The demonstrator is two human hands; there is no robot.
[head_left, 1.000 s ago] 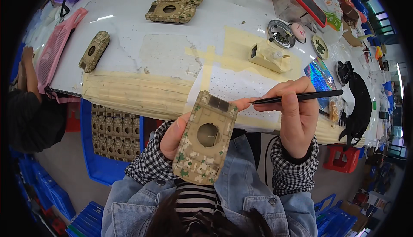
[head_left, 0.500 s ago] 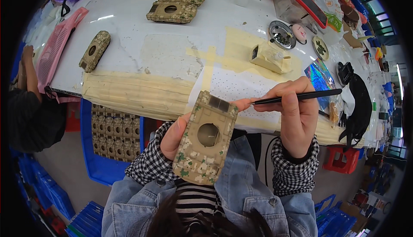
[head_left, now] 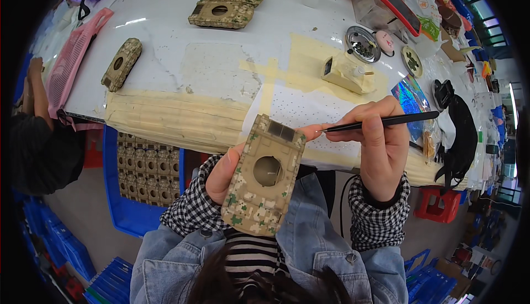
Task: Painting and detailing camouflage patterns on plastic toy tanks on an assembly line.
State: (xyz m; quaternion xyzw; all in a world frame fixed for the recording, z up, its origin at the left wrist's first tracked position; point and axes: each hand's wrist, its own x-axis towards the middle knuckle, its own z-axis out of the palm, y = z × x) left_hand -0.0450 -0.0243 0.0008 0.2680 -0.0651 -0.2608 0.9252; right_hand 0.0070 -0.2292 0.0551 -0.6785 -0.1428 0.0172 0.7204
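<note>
My left hand (head_left: 223, 176) is closed around a camouflaged model tank hull (head_left: 258, 198), tilted in front of my chest. The hull has a round hole in its top and a dark grille near its far end. One left fingertip shows past the hull's right edge. Between the thumb and fingers of my right hand (head_left: 385, 144) is a pair of black tweezers (head_left: 395, 121), pointing left. Their fine tip is at that left fingertip, just beside the hull. Whether a tiny part sits at the tip is too small to tell.
A white sheet with small dots (head_left: 301, 105) lies beyond my hands. More hulls (head_left: 223, 14) stand at the back, one hull (head_left: 121, 65) at left. A blue crate (head_left: 143, 224) holds several more. A taped box (head_left: 348, 74) and a metal dish (head_left: 362, 44) are at right. Another person's arm (head_left: 38, 91) shows at far left.
The tweezers' tip has shifted slightly left against the left fingertip. The hull has barely moved, and both hands keep their grip.
</note>
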